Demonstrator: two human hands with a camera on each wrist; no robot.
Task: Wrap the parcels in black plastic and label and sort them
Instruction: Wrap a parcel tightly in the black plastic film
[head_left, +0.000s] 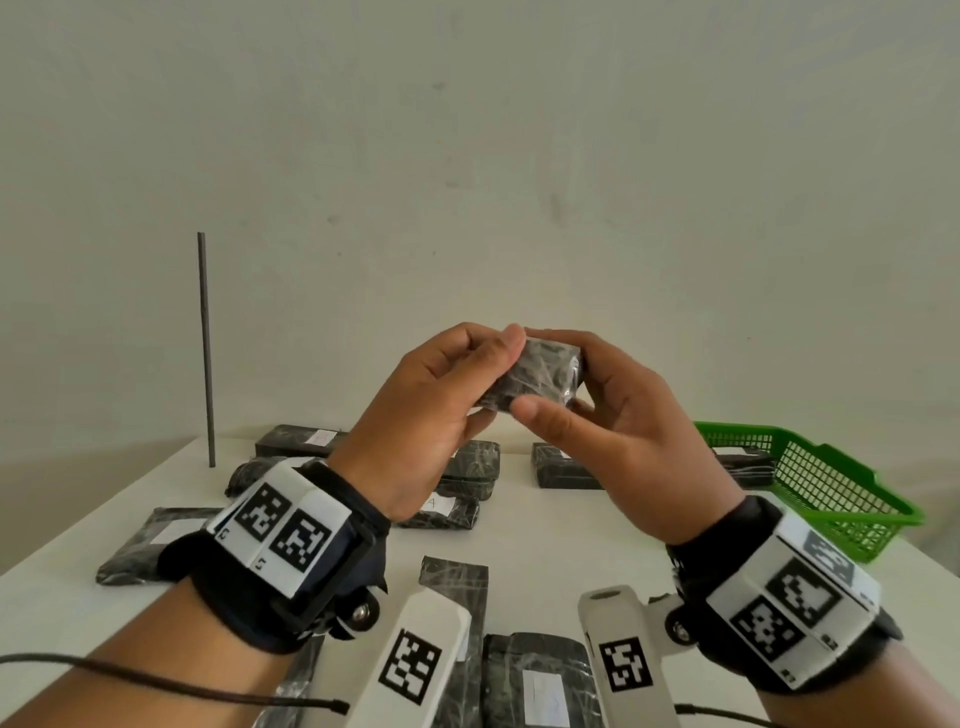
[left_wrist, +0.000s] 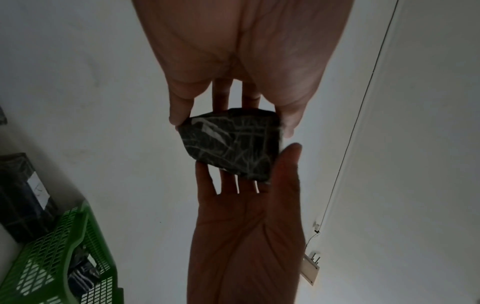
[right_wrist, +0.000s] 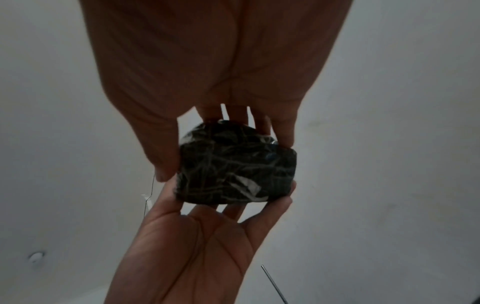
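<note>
I hold one small parcel (head_left: 543, 371), wrapped in crinkled black plastic, in the air above the table with both hands. My left hand (head_left: 493, 364) pinches its left end, thumb on top and fingers underneath. At the right end, my right hand (head_left: 550, 415) grips it with the thumb in front and the fingers behind. In the left wrist view the parcel (left_wrist: 231, 144) sits between the left fingertips (left_wrist: 179, 117) above and the right palm (left_wrist: 246, 226) below. The right wrist view shows the parcel (right_wrist: 236, 168), with a glint of clear tape, over the left palm (right_wrist: 197, 236).
Several wrapped black parcels, some with white labels (head_left: 543, 691), lie across the white table (head_left: 519, 540). A green mesh basket (head_left: 831, 483) holding parcels stands at the right. A thin black rod (head_left: 206, 348) stands upright at the back left. The wall is close behind.
</note>
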